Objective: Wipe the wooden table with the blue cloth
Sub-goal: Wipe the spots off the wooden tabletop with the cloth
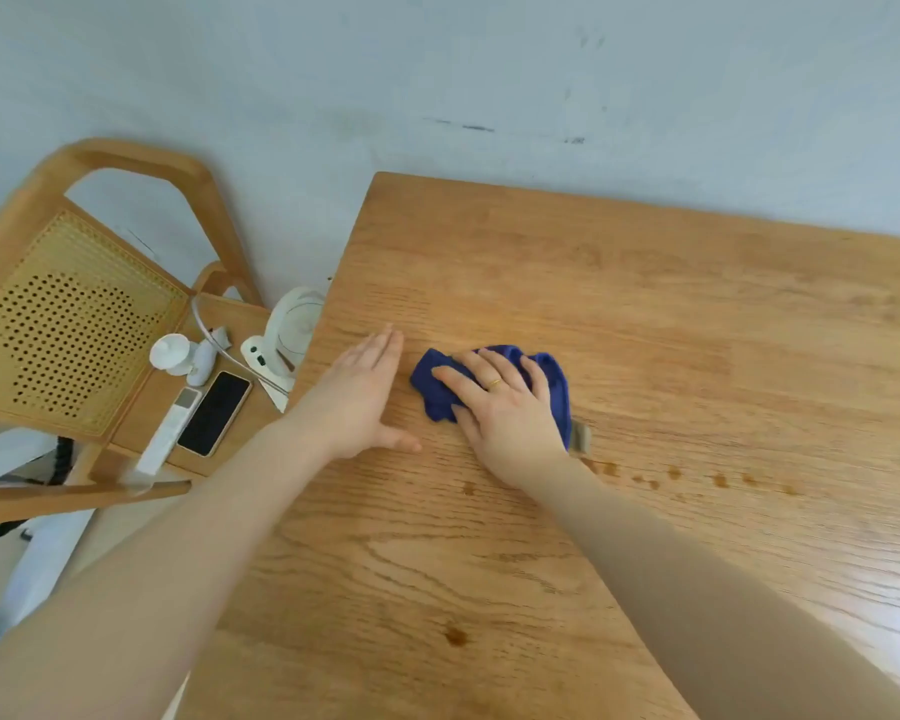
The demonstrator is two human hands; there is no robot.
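The wooden table fills the middle and right of the head view. A bunched blue cloth lies on it near the left edge. My right hand presses flat on the cloth with fingers spread and straight; a ring shows on one finger. My left hand rests flat on the bare wood just left of the cloth, fingers together and straight, not touching the cloth. A row of small dark spots marks the wood to the right of my right wrist, and one more spot lies nearer me.
A wooden chair with a cane back stands left of the table. Its seat carries a phone, a white remote, a white fan and small white items. A pale wall runs behind the table.
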